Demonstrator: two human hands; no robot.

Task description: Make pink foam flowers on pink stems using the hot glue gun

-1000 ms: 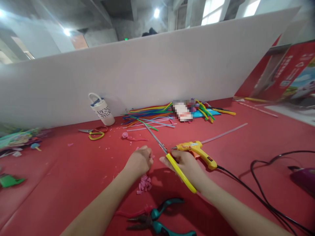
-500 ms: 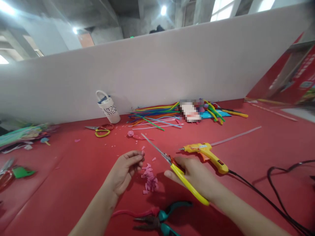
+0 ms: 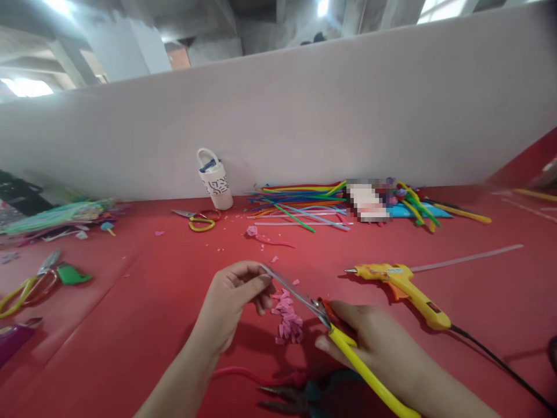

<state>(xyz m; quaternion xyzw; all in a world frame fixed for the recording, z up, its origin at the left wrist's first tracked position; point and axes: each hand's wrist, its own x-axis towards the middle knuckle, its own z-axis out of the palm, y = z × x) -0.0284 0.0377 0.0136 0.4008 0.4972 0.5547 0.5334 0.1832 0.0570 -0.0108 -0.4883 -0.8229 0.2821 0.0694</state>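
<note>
My left hand (image 3: 237,302) is pinched, thumb against forefinger; whatever lies between the fingertips is too small or hidden to make out. The tip of the scissors (image 3: 296,290) meets these fingertips. My right hand (image 3: 369,337) grips the scissors by their yellow and red handles, and the blades look closed together. Just below the blades lies a small heap of pink snippets (image 3: 289,325). Nearer to me are pliers (image 3: 289,397) with teal handles, partly in shadow, and a pink fuzzy stem (image 3: 243,371) beside their jaws.
A yellow glue gun (image 3: 404,284) with a clear stick lies right of my right hand. Behind are a pink flower (image 3: 252,231), colourful stems (image 3: 296,203), a second pair of scissors (image 3: 200,223) and a white cup (image 3: 217,186). More scissors (image 3: 43,276) lie left. A pale partition (image 3: 278,122) closes the back.
My view has turned left, so things sit further right. The scissors' tip has come down to my left fingertips, where it was apart from them before.
</note>
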